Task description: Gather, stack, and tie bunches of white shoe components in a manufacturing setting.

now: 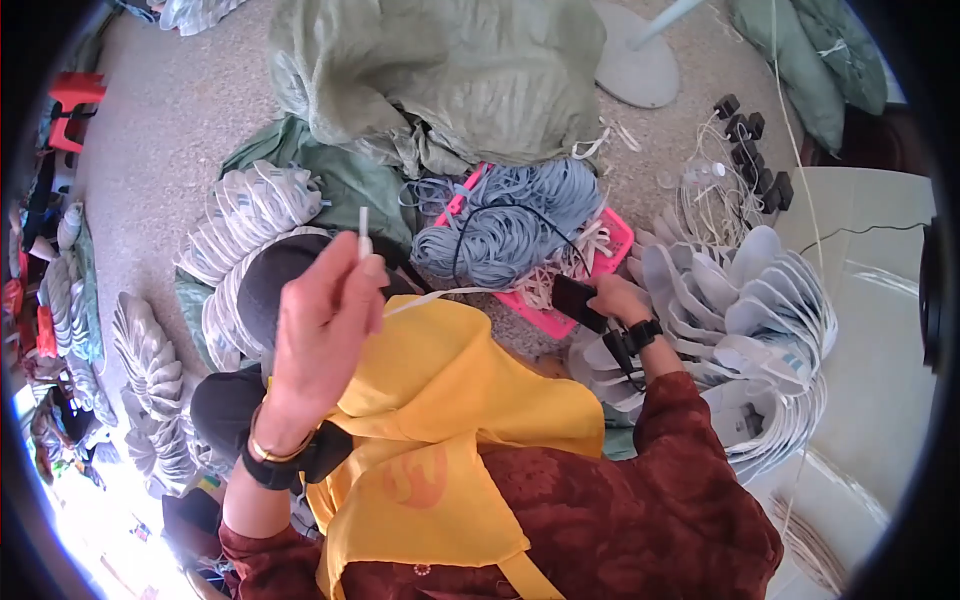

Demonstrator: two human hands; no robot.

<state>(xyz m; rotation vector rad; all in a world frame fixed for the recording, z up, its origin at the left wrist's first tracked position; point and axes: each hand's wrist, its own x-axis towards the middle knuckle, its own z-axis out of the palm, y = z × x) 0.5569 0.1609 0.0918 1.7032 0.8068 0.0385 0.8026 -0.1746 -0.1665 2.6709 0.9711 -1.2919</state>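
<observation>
White tip [363, 222], pinched in the left hand [328, 325], wants light pressure; the right hand [622, 300] (well apart, I see) clasps a black device [577, 304] by the pink basket rim [542, 319].

Black device [578, 303] in right hand [622, 300]

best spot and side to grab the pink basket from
Probably the rim of the pink basket at its right, taken from above: pink edge shows bare there, while blue-grey cord heaps over much of the rest, and stacked white pieces crowd the right side. The right hand is nearest but holds a black device.
</observation>
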